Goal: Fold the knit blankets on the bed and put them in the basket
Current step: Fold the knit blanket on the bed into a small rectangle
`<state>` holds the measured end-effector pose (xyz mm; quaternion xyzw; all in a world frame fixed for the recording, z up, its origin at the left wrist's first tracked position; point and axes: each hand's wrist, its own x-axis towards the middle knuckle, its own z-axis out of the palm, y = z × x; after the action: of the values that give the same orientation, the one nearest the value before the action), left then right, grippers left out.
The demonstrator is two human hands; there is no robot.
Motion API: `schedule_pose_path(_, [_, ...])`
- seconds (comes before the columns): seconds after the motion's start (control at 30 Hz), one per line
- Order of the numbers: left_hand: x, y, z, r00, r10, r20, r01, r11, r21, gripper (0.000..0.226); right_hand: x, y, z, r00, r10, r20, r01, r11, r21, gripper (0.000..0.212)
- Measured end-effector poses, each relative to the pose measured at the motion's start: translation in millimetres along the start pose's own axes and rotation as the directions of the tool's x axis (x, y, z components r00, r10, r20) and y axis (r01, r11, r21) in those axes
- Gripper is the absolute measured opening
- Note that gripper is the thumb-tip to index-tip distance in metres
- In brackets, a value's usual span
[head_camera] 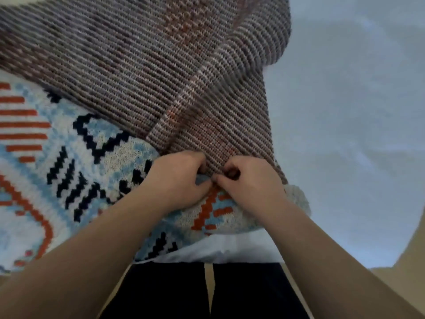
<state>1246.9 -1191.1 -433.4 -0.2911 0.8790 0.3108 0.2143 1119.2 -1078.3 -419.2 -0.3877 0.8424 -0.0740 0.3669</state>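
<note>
A grey-brown ribbed knit blanket (138,72) lies across the upper half of the view, bunched into a fold that runs down to my hands. Under it spreads a white knit blanket (46,157) patterned in light blue, orange and navy. My left hand (177,180) and my right hand (250,183) sit side by side at the near edge of the grey-brown blanket, each pinching that edge with curled fingers. The basket is out of view.
Pale grey-white bed sheet (345,134) fills the right side. The bed's near edge (230,254) runs just in front of my dark trousers (161,293). A strip of tan floor (402,279) shows at the lower right.
</note>
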Motion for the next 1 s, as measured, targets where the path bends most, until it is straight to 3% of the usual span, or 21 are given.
schedule_pose_path(0.1, [-19.2,1.2,7.9,1.000,-0.011,0.016,0.011,1.000,0.020,0.042,-21.3,10.0,14.7,0.999,-0.002,0.034,0.002,1.000,-0.003,0.029])
schedule_pose_path(0.23, [-58.3,10.8,29.6,0.999,0.011,-0.032,-0.011,1.000,0.002,0.039,-57.8,24.1,39.4,0.999,-0.004,0.035,-0.001,0.991,0.133,0.029])
schedule_pose_path(0.37, [-79.8,15.3,50.8,1.000,-0.025,0.008,0.026,0.991,-0.128,0.043,-74.4,36.2,53.4,0.998,-0.054,0.034,0.044,0.967,0.252,0.009])
schedule_pose_path(0.43, [-80.4,18.5,50.8,1.000,-0.025,0.006,0.026,0.991,-0.132,0.039,-77.9,38.6,56.6,0.997,-0.069,0.024,0.059,0.957,0.283,0.020])
schedule_pose_path(0.53, [-73.4,26.6,49.1,0.998,-0.051,0.031,0.055,0.987,-0.151,0.038,-77.8,39.1,52.7,0.998,0.050,-0.046,-0.030,0.933,0.359,0.032])
schedule_pose_path(0.67, [-58.4,34.2,51.6,0.990,-0.118,0.074,0.132,0.968,-0.216,0.064,-69.8,44.7,45.0,0.976,0.216,-0.001,-0.203,0.920,0.335,0.050])
schedule_pose_path(0.77, [-54.0,38.2,52.8,0.993,-0.114,0.002,0.111,0.960,-0.257,0.036,-67.0,44.5,40.4,0.985,0.173,-0.009,-0.161,0.929,0.333,0.021])
schedule_pose_path(0.87, [-47.2,41.2,38.5,0.992,-0.100,-0.071,0.064,0.916,-0.395,0.006,-58.5,40.4,24.5,0.982,0.105,-0.155,-0.042,0.930,0.366,0.004])
schedule_pose_path(1.0, [-19.8,45.8,-7.9,0.987,-0.114,-0.112,0.025,0.802,-0.597,0.013,-30.0,28.8,-24.5,0.969,0.058,-0.239,0.065,0.875,0.480,0.004])
